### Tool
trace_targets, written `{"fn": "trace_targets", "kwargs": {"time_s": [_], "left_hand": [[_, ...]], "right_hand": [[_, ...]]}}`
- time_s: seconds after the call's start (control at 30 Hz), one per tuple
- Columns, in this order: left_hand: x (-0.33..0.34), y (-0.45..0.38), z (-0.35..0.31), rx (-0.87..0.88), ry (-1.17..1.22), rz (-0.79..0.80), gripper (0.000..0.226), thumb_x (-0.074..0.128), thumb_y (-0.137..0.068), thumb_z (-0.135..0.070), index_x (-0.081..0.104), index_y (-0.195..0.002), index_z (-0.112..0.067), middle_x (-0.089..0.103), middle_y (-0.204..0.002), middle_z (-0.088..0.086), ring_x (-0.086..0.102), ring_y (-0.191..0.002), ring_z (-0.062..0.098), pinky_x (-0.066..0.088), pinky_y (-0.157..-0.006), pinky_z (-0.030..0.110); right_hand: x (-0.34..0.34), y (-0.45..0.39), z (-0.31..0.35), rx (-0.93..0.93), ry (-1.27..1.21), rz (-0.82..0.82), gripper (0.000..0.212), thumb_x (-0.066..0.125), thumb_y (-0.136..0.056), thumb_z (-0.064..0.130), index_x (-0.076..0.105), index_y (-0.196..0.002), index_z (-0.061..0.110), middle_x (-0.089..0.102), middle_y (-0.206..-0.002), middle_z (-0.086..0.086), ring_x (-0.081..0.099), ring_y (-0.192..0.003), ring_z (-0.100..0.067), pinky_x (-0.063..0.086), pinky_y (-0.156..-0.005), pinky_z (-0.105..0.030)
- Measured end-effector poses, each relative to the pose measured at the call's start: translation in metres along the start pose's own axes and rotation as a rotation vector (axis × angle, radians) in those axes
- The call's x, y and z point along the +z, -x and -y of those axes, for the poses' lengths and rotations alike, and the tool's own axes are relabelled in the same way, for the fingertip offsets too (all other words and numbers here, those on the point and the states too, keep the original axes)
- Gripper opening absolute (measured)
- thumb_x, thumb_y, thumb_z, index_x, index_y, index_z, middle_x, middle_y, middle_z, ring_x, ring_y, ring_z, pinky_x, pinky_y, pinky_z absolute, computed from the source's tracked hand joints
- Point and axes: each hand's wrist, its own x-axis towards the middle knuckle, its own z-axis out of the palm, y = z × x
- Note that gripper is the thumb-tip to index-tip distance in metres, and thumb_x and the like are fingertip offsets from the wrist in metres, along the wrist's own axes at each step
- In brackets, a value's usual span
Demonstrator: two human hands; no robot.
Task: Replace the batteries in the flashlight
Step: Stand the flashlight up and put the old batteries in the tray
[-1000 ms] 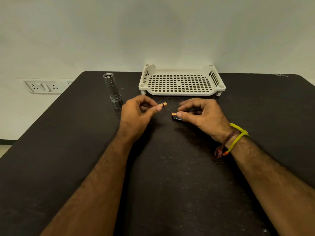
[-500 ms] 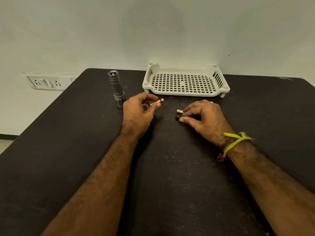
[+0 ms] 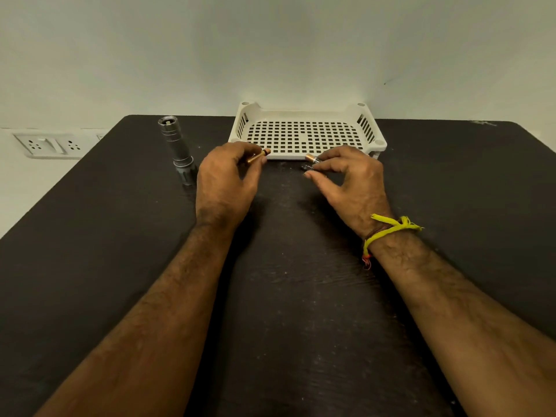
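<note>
A: Which step is judged to be in hand?

B: The batteries are being handled while the flashlight is left standing upright on the counter, just left of the white tray and beside the left hand. One battery is pinched in the closed fingers of the left hand, its tip pointed at the tray's near rim. A second battery is held in the fingertips of the right hand, and a dark piece lies under the same fingers; whether that is a third cell cannot be told.

A: What is called for next?

B: By judgement, the cells are either to be dropped into the tray or carried to the flashlight. Which of the two is meant cannot be settled, since new cells cannot be told from old. Polarity would need to be checked before loading.

A: What is changed from half a second ago?

B: Both hands are found closer to the tray's front rim, and the right hand's battery is lifted slightly. The flashlight is unmoved.
</note>
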Motion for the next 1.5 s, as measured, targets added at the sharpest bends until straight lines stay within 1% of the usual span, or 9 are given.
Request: {"fn": "trace_targets", "kwargs": {"time_s": [0.13, 0.27, 0.4, 0.6, 0.8, 0.93, 1.1, 1.27, 1.5], "left_hand": [[0.004, -0.006, -0.001, 0.068, -0.076, 0.01, 0.021, 0.072, -0.089, -0.026, 0.073, -0.107, -0.016, 0.074, -0.107, 0.001, 0.065, -0.102, 0.02, 0.05, -0.094, 0.046], [0.014, -0.015, 0.0, 0.088, -0.133, 0.017, 0.026, 0.07, -0.09, -0.027, 0.07, -0.115, -0.019, 0.073, -0.113, 0.0, 0.062, -0.109, 0.021, 0.036, -0.097, 0.033], [0.025, -0.027, 0.004, 0.1, -0.18, 0.008, 0.028, 0.067, -0.092, -0.03, 0.068, -0.119, -0.021, 0.072, -0.109, -0.002, 0.06, -0.107, 0.02, 0.033, -0.099, 0.034], [0.042, -0.047, 0.009, 0.038, -0.266, 0.023, 0.031, 0.063, -0.094, -0.035, 0.065, -0.122, -0.024, 0.071, -0.102, -0.002, 0.059, -0.106, 0.02, 0.029, -0.102, 0.036], [0.054, -0.062, 0.019, -0.055, -0.24, 0.087, 0.04, 0.066, -0.089, -0.046, 0.062, -0.125, -0.03, 0.074, -0.099, -0.009, 0.059, -0.113, 0.016, 0.026, -0.106, 0.04], [0.056, -0.065, 0.024, -0.104, -0.248, 0.115, 0.05, 0.067, -0.086, -0.052, 0.059, -0.131, -0.03, 0.073, -0.11, -0.01, 0.054, -0.122, 0.018, 0.025, -0.108, 0.043], [0.052, -0.063, 0.024, -0.119, -0.185, -0.039, 0.036, 0.059, -0.094, -0.037, 0.062, -0.127, -0.023, 0.067, -0.124, -0.003, 0.051, -0.124, 0.02, 0.026, -0.107, 0.04], [0.049, -0.058, 0.019, -0.069, -0.166, -0.134, 0.031, 0.054, -0.096, -0.029, 0.064, -0.123, -0.02, 0.069, -0.12, 0.0, 0.055, -0.119, 0.021, 0.029, -0.106, 0.039], [0.034, -0.037, -0.006, -0.01, -0.22, -0.041, 0.031, 0.056, -0.097, -0.025, 0.063, -0.126, -0.016, 0.067, -0.12, 0.007, 0.054, -0.12, 0.025, 0.027, -0.109, 0.041]], "right_hand": [[0.004, -0.008, -0.006, 0.03, 0.022, -0.087, 0.018, 0.081, -0.082, 0.018, 0.08, -0.091, 0.003, 0.074, -0.095, -0.01, 0.069, -0.091, -0.023, 0.056, -0.087, -0.032], [0.011, -0.022, -0.012, 0.033, 0.058, -0.124, 0.017, 0.079, -0.083, 0.015, 0.079, -0.092, 0.001, 0.073, -0.095, -0.013, 0.069, -0.092, -0.026, 0.055, -0.086, -0.031], [0.017, -0.034, -0.02, 0.063, 0.083, -0.134, 0.018, 0.078, -0.084, 0.015, 0.079, -0.092, 0.0, 0.073, -0.095, -0.014, 0.069, -0.093, -0.027, 0.054, -0.088, -0.032], [0.023, -0.048, -0.035, 0.109, 0.129, -0.156, 0.018, 0.076, -0.085, 0.017, 0.079, -0.094, 0.001, 0.073, -0.098, -0.014, 0.068, -0.096, -0.026, 0.046, -0.089, -0.024], [0.03, -0.056, -0.041, 0.116, 0.136, -0.087, 0.021, 0.075, -0.087, 0.019, 0.079, -0.097, 0.002, 0.073, -0.1, -0.014, 0.066, -0.098, -0.027, 0.045, -0.091, -0.028], [0.032, -0.057, -0.041, 0.137, 0.141, -0.048, 0.033, 0.071, -0.091, 0.027, 0.075, -0.112, 0.002, 0.069, -0.117, -0.016, 0.062, -0.115, -0.028, 0.044, -0.104, -0.034], [0.026, -0.058, -0.036, 0.129, 0.127, -0.275, 0.028, 0.054, -0.093, 0.002, 0.072, -0.115, 0.0, 0.068, -0.118, -0.019, 0.06, -0.117, -0.033, 0.046, -0.105, -0.042], [0.023, -0.056, -0.032, 0.131, 0.116, -0.333, 0.042, 0.046, -0.082, -0.011, 0.071, -0.114, 0.0, 0.069, -0.114, -0.017, 0.061, -0.115, -0.033, 0.048, -0.102, -0.042], [0.019, -0.057, -0.03, 0.111, 0.088, -0.331, 0.038, 0.048, -0.081, -0.009, 0.071, -0.11, 0.0, 0.07, -0.11, -0.015, 0.061, -0.112, -0.032, 0.05, -0.1, -0.041]]}}
